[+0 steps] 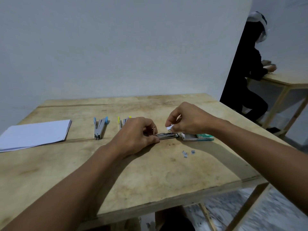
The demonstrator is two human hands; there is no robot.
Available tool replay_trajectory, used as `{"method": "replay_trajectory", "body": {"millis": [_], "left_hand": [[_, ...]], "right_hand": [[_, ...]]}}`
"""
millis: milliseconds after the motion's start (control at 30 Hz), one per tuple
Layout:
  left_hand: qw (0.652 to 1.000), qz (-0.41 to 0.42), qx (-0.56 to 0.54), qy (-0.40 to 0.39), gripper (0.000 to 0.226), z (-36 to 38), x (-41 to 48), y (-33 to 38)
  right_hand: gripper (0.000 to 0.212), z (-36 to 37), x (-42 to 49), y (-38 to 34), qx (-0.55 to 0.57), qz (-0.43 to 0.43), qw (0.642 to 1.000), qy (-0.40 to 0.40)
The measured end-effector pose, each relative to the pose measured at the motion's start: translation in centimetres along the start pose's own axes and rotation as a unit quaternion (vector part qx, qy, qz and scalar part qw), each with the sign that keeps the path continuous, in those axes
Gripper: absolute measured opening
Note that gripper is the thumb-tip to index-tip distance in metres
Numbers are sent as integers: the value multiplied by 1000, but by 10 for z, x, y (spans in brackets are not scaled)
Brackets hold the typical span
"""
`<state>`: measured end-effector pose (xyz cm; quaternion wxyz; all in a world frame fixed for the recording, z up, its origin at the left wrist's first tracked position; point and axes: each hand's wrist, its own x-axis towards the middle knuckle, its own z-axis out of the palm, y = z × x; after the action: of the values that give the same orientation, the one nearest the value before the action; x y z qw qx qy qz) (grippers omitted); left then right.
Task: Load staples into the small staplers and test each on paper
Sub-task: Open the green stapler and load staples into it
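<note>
On the pale plywood table the left hand pins an opened metal stapler flat so its channel faces up, while the right hand, just above the torn green staple box, pinches a small pale piece, probably staples to drop in.

Left hand hides the yellow stapler (lower half) — grip unclear.

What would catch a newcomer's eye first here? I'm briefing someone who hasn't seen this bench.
The two hands at the middle of the wooden table: the left hand steadies an opened metal stapler, while the right hand pinches a small white scrap just above it. Beside them on the right lies an open green staple box. To the left sit a blue-tipped stapler and a paper stack.
</note>
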<state>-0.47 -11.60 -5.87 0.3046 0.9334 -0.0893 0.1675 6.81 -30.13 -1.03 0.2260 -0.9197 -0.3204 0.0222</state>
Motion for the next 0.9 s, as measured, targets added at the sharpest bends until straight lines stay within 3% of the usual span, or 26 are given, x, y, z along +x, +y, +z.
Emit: {"method": "replay_trajectory", "body": {"millis": [600, 800, 900], "left_hand": [[999, -26, -36, -12, 20, 1, 2, -4], [999, -33, -39, -19, 24, 1, 2, -3], [998, -37, -40, -20, 25, 1, 2, -3]], "right_hand": [[15, 10, 13, -15, -62, -49, 994, -69], [31, 11, 12, -13, -54, -50, 995, -66], [29, 8, 12, -11, -48, -48, 996, -60]]}}
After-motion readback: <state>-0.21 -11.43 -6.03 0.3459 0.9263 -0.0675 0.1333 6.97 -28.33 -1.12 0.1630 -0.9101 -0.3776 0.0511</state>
